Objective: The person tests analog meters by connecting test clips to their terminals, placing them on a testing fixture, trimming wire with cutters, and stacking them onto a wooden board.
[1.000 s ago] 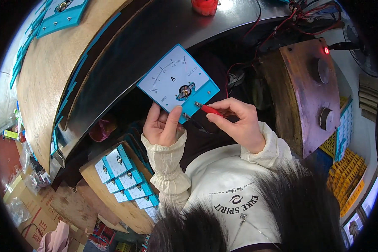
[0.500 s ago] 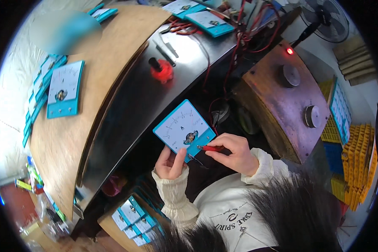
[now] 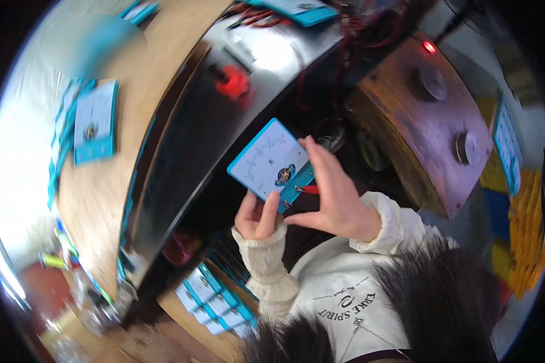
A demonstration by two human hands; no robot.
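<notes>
Meter (image 3: 275, 166), dial (image 3: 261, 152) blurred, is held by left hand (image 3: 257, 222); right hand (image 3: 342, 202), grip wide, partly hides red clip (image 3: 309, 189).

Plywood worktop (image 3: 97, 227) at upper left, glossy dark bench surface (image 3: 191, 127) along its right edge, white glare (image 3: 274, 51) on that surface, low wooden board (image 3: 177, 311) at lower left, bright strip (image 3: 6, 272) at far left edge.
</notes>
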